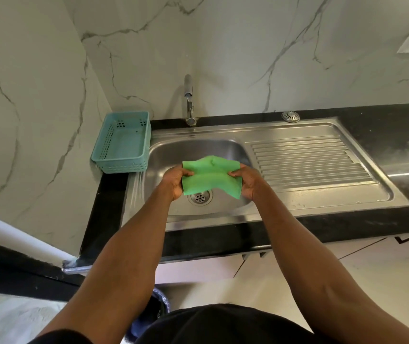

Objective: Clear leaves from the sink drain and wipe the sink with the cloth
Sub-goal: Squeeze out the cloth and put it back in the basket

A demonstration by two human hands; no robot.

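Green cloth (pixel 210 175) held up over sink (pixel 173 155) basin, stretched between both hands, just above drain (pixel 199 197). Left hand (pixel 174 181) fingers curled on cloth's left edge, right hand (pixel 248 181) fingers pinching right edge. Drain holes look clear, no leaves spotted. Teal basket (pixel 122 142) parked on counter (pixel 104 207) left of sink, tap (pixel 189 100) behind basin, strainer cap (pixel 290 116) near back wall.

A black countertop (pixel 384 227) carries a steel sink (pixel 322 194), a teal basket (pixel 121 145) and a strainer (pixel 290 116).
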